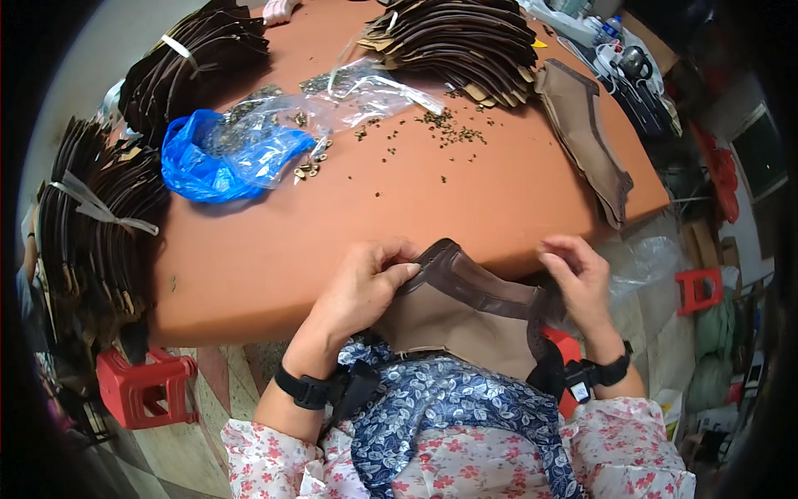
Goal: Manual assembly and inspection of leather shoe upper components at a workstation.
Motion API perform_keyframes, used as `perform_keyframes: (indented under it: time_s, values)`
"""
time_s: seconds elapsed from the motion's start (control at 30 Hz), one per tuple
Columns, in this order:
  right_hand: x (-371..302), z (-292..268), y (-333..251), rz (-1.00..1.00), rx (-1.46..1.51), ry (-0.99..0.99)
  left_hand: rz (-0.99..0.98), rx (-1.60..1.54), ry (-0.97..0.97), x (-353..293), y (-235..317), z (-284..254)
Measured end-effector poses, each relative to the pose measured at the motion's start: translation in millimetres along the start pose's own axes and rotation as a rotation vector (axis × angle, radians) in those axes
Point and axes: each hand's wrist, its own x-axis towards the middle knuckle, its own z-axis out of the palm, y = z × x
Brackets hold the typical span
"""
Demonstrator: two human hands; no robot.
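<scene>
A brown and taupe leather shoe upper (457, 323) with a dark trim edge lies across my lap, at the table's near edge. My left hand (362, 281) pinches its upper left corner between thumb and fingers. To the right of the piece, my right hand (582, 276) is raised with thumb and fingers curled together, apart from the leather. Anything between those fingertips is too small to see. Small brass-coloured eyelets (449, 129) lie scattered farther back on the orange table (291, 258).
Tied stacks of dark leather pieces stand at the far left (199, 62), left edge (100, 224) and back (457, 46). More taupe uppers (582, 133) lie at the right. A blue plastic bag (216, 166) and clear bags (366, 91) hold fittings. Red stools (150, 387) stand below.
</scene>
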Motion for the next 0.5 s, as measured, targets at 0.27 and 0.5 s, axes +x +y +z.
perform_keyframes:
  time_s: [0.27,0.5]
  values:
    - [-108,-13,67,0.521,0.425,-0.106,-0.02,0.038,0.026,-4,14,5]
    - [-71,-16,12,0.148,0.094,-0.274,-0.115,-0.051,-0.008,-60,6,-45]
